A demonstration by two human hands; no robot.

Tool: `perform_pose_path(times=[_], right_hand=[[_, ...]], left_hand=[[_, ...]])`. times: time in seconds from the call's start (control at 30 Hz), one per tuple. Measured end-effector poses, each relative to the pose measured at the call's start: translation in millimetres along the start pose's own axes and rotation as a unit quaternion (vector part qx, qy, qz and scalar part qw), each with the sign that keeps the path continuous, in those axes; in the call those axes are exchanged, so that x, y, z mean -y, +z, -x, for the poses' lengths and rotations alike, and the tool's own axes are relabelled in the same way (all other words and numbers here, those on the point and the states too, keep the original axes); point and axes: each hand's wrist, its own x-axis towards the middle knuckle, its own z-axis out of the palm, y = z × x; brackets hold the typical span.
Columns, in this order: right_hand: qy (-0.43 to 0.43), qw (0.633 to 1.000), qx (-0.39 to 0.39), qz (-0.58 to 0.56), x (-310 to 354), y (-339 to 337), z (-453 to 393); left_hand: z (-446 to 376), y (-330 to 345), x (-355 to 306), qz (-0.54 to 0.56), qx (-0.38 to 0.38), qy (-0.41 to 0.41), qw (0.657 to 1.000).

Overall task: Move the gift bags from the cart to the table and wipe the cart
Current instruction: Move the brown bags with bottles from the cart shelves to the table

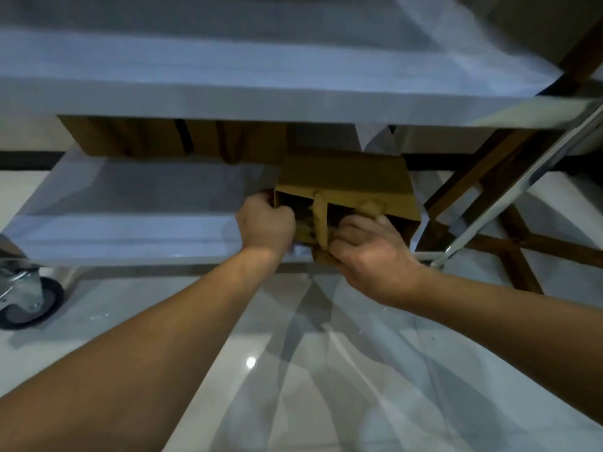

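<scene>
A brown paper gift bag [346, 177] lies on its side on the lower shelf [124, 203] of a steel cart, its open mouth and paper handles facing me. My left hand [266, 223] grips the left edge of the bag's mouth. My right hand [368, 246] grips the bag's handles and lower rim. More brown gift bags [169, 137] sit further back on the same shelf, partly hidden under the cart's upper shelf [261, 76].
The cart's caster wheel [29, 298] stands on the glossy tiled floor at the left. A cart leg [509, 197] of shiny metal slants down at the right, with a dark wooden table frame [509, 252] behind it.
</scene>
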Motion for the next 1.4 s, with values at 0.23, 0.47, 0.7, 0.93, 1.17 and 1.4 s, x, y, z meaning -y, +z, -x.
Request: perform_pose_path(times=[0.23,0.47,0.7,0.93,1.17,1.4], right_hand=[[0.134,0.987,-0.024,-0.089,91.7,-32.6,45.7],[0.193,0.963,0.031,-0.183,123.1,-147.9,25.0],[0.426,0.853,0.186,-0.236,100.7,-276.8,-45.0],[0.619,0.712,0.178,-0.282,125.2,-473.2,-49.0],[0.659,0.702,0.135,-0.234,110.8,-668.7,-11.2],[0.775,0.568,-0.092,-0.263,90.5,-828.9,101.8]], left_hand=[[73.0,-16.2,-4.0,0.054,-0.044,-0.082,0.994],[118.3,-71.4,-50.6,-0.026,-0.005,-0.251,0.967],[186.6,-150.0,-166.5,-0.271,0.195,-0.309,0.89],[262.1,-211.3,-309.0,-0.325,0.389,-0.241,0.827],[346.7,-214.1,-482.6,-0.411,0.504,-0.039,0.758],[474.3,-137.6,-627.7,-0.449,0.537,0.066,0.711]])
